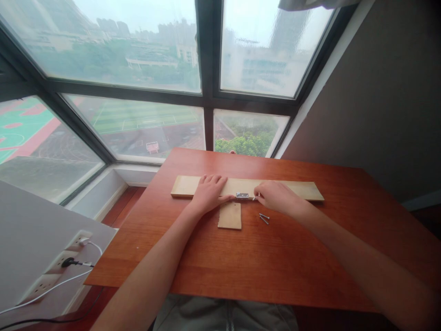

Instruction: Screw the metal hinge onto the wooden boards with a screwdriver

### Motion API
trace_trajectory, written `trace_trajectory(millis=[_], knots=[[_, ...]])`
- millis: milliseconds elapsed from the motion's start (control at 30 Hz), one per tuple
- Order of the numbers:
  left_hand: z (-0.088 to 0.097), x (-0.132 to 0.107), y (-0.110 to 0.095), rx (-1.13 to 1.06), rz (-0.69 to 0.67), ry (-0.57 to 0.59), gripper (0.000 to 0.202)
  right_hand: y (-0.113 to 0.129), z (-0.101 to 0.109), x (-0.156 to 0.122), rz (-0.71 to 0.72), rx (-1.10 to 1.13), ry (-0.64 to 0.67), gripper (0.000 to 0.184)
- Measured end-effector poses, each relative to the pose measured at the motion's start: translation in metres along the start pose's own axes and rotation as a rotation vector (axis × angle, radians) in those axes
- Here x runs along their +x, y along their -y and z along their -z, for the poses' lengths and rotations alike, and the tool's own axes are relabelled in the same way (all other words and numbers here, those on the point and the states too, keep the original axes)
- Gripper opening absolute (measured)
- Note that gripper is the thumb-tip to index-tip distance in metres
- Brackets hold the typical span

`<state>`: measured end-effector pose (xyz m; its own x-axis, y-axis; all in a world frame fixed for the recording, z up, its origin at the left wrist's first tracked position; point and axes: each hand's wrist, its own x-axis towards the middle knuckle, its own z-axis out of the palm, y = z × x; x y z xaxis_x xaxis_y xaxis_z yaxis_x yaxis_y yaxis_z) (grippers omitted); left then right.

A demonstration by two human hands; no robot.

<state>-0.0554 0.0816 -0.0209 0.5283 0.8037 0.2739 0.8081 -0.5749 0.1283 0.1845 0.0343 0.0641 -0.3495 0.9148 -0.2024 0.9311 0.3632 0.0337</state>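
Observation:
A long pale wooden board (pixel 237 185) lies across the table. My left hand (pixel 211 191) rests on its left half with fingers stretched flat, and the thumb reaches toward a small silver metal hinge-like piece (pixel 242 196) at the board's near edge. Just right of that metal piece, my right hand (pixel 274 195) is closed in a pinch on a thin, light-coloured screw, mostly hidden by the fingers. A small square wooden piece (pixel 229 217) lies in front of the board. Two silver screws (pixel 263 218) lie on the table below my right hand.
The reddish-brown wooden table (pixel 292 266) has its near edge at my lap. Large windows (pixel 144 115) stand behind it. At the left, plugs and cables (pixel 74 262) sit in wall sockets close to the table's corner. A grey wall (pixel 372 101) slopes on the right.

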Motion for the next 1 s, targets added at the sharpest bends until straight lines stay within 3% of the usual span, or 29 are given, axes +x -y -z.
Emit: trace_trajectory(millis=[333,633,800,1000], knots=[[0.002,0.001,-0.001,-0.010,0.012,0.008,0.068,-0.016,-0.040,-0.036,-0.066,0.082,0.093,0.023],[0.002,0.001,-0.001,-0.006,0.010,0.012,0.068,-0.020,-0.042,-0.044,-0.058,0.124,0.108,0.022],[0.003,0.000,-0.001,-0.014,0.018,0.016,0.067,-0.028,-0.021,-0.046,0.003,0.263,-0.013,0.047],[0.004,0.000,-0.002,-0.020,0.019,0.016,0.066,-0.027,0.037,-0.051,0.027,0.385,-0.210,0.044]])
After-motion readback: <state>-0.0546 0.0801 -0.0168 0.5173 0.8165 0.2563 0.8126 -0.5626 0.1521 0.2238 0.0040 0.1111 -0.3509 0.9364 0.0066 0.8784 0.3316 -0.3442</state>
